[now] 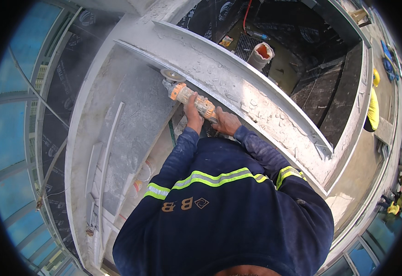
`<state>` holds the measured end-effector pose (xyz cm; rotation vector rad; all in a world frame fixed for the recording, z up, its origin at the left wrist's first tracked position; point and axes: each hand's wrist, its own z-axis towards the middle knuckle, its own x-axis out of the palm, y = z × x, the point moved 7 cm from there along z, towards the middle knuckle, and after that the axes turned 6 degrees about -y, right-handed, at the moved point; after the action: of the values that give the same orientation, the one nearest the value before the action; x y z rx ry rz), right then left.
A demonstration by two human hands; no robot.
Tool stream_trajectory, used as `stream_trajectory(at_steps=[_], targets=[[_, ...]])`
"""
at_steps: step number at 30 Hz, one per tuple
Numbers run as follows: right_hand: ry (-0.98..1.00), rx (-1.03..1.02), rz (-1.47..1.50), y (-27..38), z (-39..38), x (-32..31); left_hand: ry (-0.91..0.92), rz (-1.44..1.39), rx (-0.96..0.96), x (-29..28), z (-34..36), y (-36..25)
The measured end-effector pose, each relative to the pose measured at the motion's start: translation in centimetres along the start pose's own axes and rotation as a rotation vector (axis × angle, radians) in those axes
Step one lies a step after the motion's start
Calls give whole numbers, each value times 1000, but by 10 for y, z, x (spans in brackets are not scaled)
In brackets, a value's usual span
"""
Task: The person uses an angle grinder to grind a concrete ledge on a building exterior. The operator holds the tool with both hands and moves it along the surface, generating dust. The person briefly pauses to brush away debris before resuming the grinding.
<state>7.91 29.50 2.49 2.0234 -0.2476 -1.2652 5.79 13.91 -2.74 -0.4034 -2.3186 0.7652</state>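
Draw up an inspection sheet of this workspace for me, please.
Surface: concrete ledge, rough and spattered; grey panel beside it.
Job's things: orange angle grinder, dusty; its disc is at the metal strip along the ledge, contact unclear.
Clutter: pale strips at the grey panel's left; a wrapper in the pit.
Left hand: wrapped around the grinder's body, nearer the disc.
Right hand: gripping the grinder's rear end.
Cables: red cable or hose in the pit; grinder's own cord, nothing seen.
Surroundings: black-panelled pit with an upright pipe; a person in yellow at far right.
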Motion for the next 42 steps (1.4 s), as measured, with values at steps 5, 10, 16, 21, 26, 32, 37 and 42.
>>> stream_trajectory(at_steps=[5, 10, 16, 21, 26, 32, 37, 42], targets=[[0, -8, -5, -3, 16, 5, -7, 0, 6, 4, 12, -5], [2, 7, -20, -1, 31, 11, 7, 19, 1, 4, 27, -10], [19, 55, -8, 0, 19, 5, -11, 0, -21, 7, 14, -8], [23, 40, 2, 1, -7, -4, -13, 16, -13, 3, -7, -1], [-59, -20, -12, -2, -8, 0, 13, 9, -15, 8, -15, -3], [-62, -22, 3, -5, 4, 5, 5, 60, -13, 10, -7, -5], [-13, 24, 22, 1, 22, 4, 12, 86, 1, 5, 24, -7], [-1, 38, 17, 4, 19, 3, 19, 97, -17, 4, 25, -7]])
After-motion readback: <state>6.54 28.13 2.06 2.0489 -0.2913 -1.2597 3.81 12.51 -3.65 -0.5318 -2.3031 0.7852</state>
